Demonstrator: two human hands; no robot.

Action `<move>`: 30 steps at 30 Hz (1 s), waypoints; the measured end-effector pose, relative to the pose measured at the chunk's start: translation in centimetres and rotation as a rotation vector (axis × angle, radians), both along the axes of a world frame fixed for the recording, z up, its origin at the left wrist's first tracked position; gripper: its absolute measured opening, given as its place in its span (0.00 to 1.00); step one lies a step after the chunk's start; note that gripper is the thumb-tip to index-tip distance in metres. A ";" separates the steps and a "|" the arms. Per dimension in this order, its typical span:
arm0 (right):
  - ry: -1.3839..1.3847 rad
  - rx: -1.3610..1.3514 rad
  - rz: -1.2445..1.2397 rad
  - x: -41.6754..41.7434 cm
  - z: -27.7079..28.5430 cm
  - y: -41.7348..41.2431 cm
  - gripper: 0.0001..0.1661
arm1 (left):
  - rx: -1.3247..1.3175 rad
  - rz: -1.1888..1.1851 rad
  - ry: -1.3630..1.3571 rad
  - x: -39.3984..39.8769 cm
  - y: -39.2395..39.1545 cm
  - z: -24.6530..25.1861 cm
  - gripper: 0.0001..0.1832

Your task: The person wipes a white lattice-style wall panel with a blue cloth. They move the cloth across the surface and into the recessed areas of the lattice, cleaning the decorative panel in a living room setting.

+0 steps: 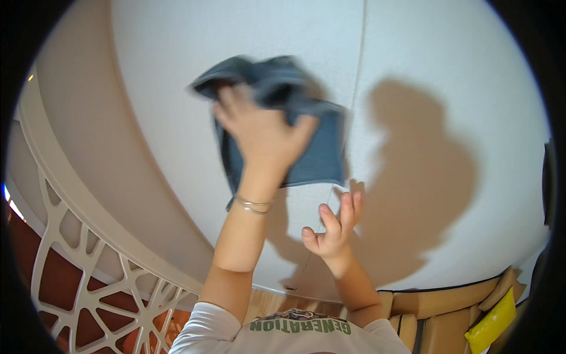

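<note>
A blue-grey cloth (316, 150) lies against the white wall (283, 26) before me, its upper part bunched in folds and its lower right part flat. My left hand (265, 128) is spread over the cloth, back of the hand towards me, and presses it to the wall. Motion blurs the fingertips and the upper folds. Two thin bangles (253, 205) circle my left wrist. Lower and to the right, my right hand (336, 228) is raised with bent fingers apart and nothing in it. Whether its fingertips touch the wall I cannot tell.
A vertical seam (360, 62) runs down the wall, and a shadow falls to its right. At lower left stands a white lattice partition (141, 305). A tan sofa (446, 305) with a yellow package (493, 321) is at lower right, beside a strip of wooden floor (269, 305).
</note>
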State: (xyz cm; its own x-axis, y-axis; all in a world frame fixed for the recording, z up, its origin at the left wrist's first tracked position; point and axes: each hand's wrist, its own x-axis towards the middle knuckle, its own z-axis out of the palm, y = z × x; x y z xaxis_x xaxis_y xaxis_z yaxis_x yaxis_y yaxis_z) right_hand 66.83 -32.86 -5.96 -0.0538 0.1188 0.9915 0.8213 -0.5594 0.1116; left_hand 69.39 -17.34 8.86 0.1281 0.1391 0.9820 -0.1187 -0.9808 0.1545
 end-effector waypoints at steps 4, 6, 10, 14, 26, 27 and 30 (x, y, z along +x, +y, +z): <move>-0.062 -0.014 0.029 -0.2 0.3 -0.1 0.30 | -0.281 -0.066 0.058 -0.8 0.3 -0.8 0.26; -0.078 -0.032 0.012 -0.3 0.9 -0.6 0.30 | -0.108 -0.016 0.068 -0.7 -3.0 -1.4 0.31; -0.079 -0.009 -0.043 0.4 3.7 -1.5 0.31 | 0.278 -0.321 0.094 -1.1 -9.2 -1.4 0.33; 0.056 0.136 -0.040 1.3 9.0 0.6 0.41 | 0.298 -0.253 -0.061 -0.8 -6.3 -0.2 0.29; 0.063 -0.257 -0.160 1.1 15.0 20.3 0.45 | -0.056 -0.027 -0.037 -0.8 16.2 1.4 0.29; 0.069 -0.268 -0.122 0.8 15.1 22.3 0.45 | -0.074 0.021 -0.057 -0.9 18.4 0.8 0.31; 0.058 -0.268 -0.099 0.9 13.9 26.5 0.43 | -0.135 0.053 -0.080 -0.3 22.9 -1.1 0.34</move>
